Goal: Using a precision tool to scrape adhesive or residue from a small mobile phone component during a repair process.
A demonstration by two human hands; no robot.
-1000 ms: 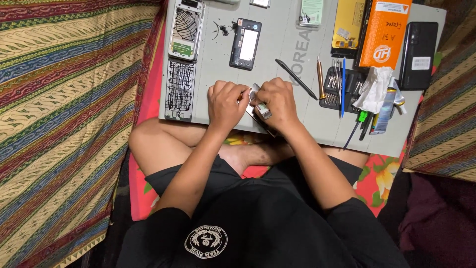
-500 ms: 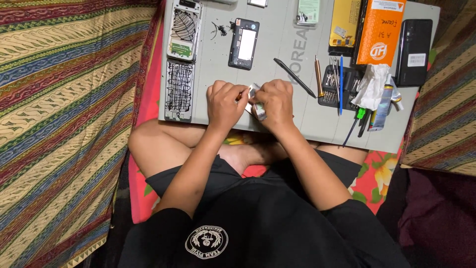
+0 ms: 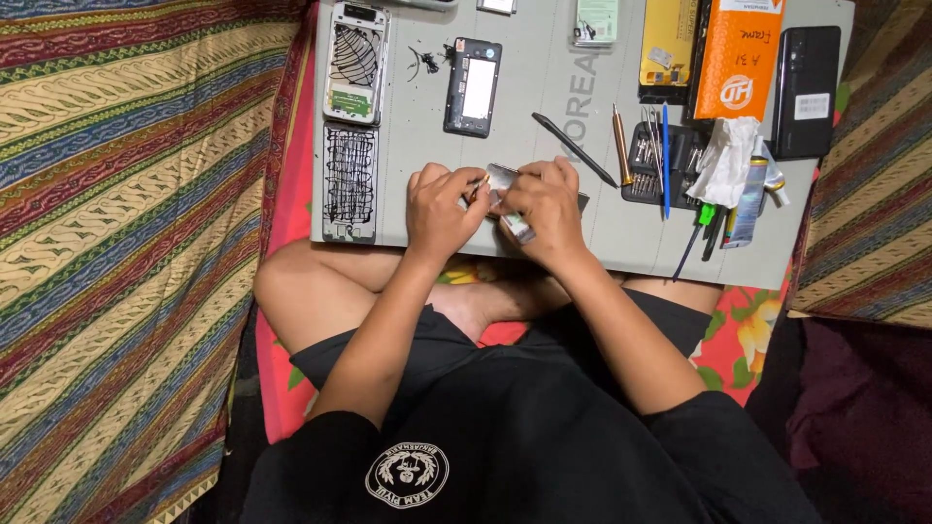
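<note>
My left hand and my right hand meet over the near edge of a grey work mat. Between them is a small flat silvery phone part, gripped by my right hand. In the fingers of my left hand is a thin brown-tipped tool, its tip against the part. Most of the part is hidden under my fingers.
On the mat lie two phone shells at the left, a black phone frame, a black pry tool, a screwdriver set, an orange box, a black phone and white tissue. Striped cloth surrounds it.
Both hands have stayed together on the small part, with only slight shifts of the fingers. The view has moved a little.
</note>
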